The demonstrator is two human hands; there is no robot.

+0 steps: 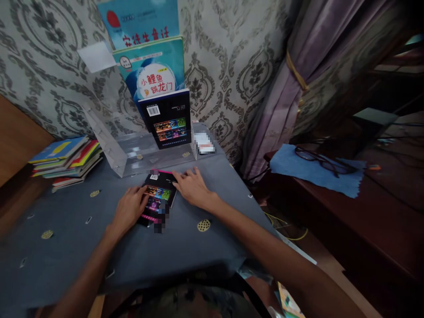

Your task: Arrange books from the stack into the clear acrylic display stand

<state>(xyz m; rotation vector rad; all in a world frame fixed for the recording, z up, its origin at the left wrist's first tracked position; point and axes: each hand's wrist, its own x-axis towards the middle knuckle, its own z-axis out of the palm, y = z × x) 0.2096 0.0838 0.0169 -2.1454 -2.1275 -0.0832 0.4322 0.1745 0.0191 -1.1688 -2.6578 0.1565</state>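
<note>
A small black book (168, 194) lies tilted on the cloth-covered table, back cover up, showing a barcode, rows of coloured pictures and pink edging. Along its left side, my left hand (130, 204) is closed on the edge, fingertips and thumb over the cover. My right hand (194, 187) has its thumb and forefinger on the upper right edge, other fingers reaching past it. Just beyond stands a clear acrylic rack (115, 154). In it are a black book (170, 108), a teal picture book (132, 73) and a blue book (145, 17), stepped one behind another.
On the left is a pile of thin books (68, 161). A phone-like item (204, 142), partly blurred out, lies right of the rack. Patterned wallpaper (225, 53) rises behind the table. To the right, glasses (326, 161) rest on a blue cloth (288, 170) atop dark red furniture.
</note>
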